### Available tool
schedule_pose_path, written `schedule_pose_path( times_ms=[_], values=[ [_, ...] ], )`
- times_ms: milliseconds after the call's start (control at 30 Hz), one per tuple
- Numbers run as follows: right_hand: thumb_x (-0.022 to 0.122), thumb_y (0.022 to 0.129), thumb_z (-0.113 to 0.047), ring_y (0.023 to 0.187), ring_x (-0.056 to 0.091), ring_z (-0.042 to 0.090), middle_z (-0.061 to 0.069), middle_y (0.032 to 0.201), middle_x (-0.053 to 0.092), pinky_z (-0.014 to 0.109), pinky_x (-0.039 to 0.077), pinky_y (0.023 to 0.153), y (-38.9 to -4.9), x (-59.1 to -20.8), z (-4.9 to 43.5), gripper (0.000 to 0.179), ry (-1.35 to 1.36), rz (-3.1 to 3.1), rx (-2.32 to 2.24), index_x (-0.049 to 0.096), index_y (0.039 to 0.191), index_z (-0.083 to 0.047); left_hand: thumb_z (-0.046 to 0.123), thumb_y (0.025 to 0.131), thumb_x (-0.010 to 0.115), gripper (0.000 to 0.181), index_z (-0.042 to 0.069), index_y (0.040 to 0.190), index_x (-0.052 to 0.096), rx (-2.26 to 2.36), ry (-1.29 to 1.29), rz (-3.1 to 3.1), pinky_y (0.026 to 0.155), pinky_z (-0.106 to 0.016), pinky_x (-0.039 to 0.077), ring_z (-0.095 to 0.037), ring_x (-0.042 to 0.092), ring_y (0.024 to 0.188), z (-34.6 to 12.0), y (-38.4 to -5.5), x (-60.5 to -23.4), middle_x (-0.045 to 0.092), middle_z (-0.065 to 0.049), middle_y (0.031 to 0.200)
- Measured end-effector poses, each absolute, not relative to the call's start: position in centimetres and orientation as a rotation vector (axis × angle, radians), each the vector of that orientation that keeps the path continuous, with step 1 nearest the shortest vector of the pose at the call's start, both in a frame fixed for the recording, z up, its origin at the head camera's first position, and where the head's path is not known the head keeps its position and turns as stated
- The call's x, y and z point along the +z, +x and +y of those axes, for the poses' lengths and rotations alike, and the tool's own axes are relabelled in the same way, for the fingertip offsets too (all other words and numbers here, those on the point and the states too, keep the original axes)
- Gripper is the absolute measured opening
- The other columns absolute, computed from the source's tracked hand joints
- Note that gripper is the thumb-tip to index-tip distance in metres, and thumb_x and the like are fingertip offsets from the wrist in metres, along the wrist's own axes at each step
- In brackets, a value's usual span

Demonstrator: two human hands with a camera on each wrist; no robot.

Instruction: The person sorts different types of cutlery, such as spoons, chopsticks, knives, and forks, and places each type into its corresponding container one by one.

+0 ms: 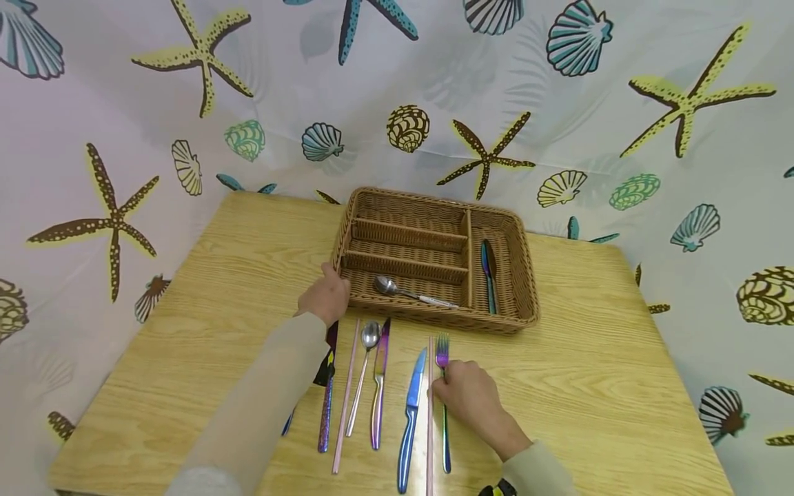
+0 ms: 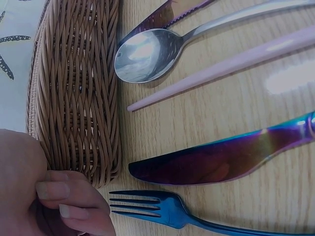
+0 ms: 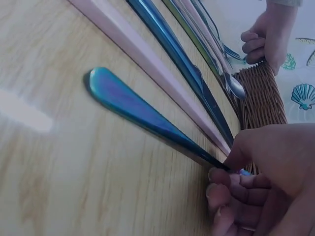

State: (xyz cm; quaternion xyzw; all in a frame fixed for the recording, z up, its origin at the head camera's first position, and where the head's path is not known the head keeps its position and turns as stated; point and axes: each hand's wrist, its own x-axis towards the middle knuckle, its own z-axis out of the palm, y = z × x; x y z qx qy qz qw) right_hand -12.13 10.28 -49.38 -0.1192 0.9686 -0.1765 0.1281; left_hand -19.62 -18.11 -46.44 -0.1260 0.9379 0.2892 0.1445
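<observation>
My left hand [image 1: 325, 295] holds the near left corner of a wicker cutlery basket [image 1: 428, 313], fingers curled at its wall. Between the thumb and fingers of my right hand [image 1: 473, 394] is the neck of an iridescent fork [image 1: 442, 350]. Its tines point toward the basket; in the right wrist view its blue-green handle [image 3: 133, 108] lies low along the table. Just left of that fork are a pink chopstick [image 1: 430, 420] and a blue knife [image 1: 411, 413]. A blue fork [image 2: 172, 209] lies close to my left fingers, beside a dark iridescent table knife [image 2: 211, 160].
Inside the basket, a spoon [image 1: 386, 284] lies in the front compartment and two knives [image 1: 490, 275] in the right one. Another spoon [image 1: 370, 336], a purple-bladed knife [image 1: 380, 379] and a second pink chopstick [image 1: 344, 406] lie on the wooden table [image 1: 608, 358]. A patterned cloth [image 1: 384, 83] hangs behind.
</observation>
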Motion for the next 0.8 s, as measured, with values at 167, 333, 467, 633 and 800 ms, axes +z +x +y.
schedule_pose_path(
  times_ms=[167,333,467,633,800],
  values=[
    [0.058,0.083,-0.009,0.047,0.026,0.006,-0.007,0.052,0.031,0.020,0.019,0.043,-12.2,-49.1,11.0,0.034,-0.407,2.804,-0.627,0.038,0.057,-0.017,0.028,0.108,0.022,0.064,-0.009,0.154,0.000,0.853,-0.358,2.706,0.046,-0.031,0.031,-0.014,0.032,0.044,-18.2,-19.6,-46.6,0.040,-0.001,0.053],
    [0.056,0.084,-0.005,0.046,0.029,0.003,-0.009,0.053,0.036,0.018,0.022,0.045,-12.6,-47.4,11.5,0.023,-0.573,2.785,-0.668,0.047,0.066,-0.015,0.028,0.108,0.023,0.064,-0.010,0.154,0.001,0.840,-0.357,2.724,0.046,-0.032,0.033,-0.014,0.033,0.044,-18.3,-19.6,-46.6,0.041,-0.001,0.053],
    [0.054,0.087,-0.005,0.047,0.031,0.002,-0.009,0.055,0.036,0.019,0.025,0.048,-14.0,-45.1,11.4,0.019,-0.680,2.755,-0.713,0.048,0.072,-0.014,0.028,0.108,0.021,0.063,-0.011,0.153,0.002,0.842,-0.343,2.736,0.045,-0.031,0.031,-0.013,0.032,0.043,-18.4,-19.5,-46.4,0.039,0.000,0.052],
    [0.050,0.091,-0.006,0.050,0.048,0.007,-0.003,0.060,0.053,0.023,0.037,0.047,-17.1,-41.9,10.8,0.011,-0.688,2.744,-0.751,0.054,0.082,-0.009,0.028,0.108,0.021,0.062,-0.011,0.153,0.003,0.826,-0.344,2.746,0.044,-0.030,0.030,-0.013,0.031,0.042,-18.3,-19.4,-46.4,0.038,0.000,0.051],
    [0.045,0.095,-0.008,0.050,0.040,0.011,0.000,0.062,0.047,0.024,0.034,0.047,-20.2,-39.7,9.9,0.011,-0.737,2.765,-0.708,0.052,0.087,-0.006,0.028,0.109,0.024,0.063,-0.011,0.153,0.003,0.821,-0.349,2.748,0.043,-0.031,0.031,-0.014,0.032,0.042,-18.2,-19.4,-46.4,0.039,0.000,0.051]
  ],
)
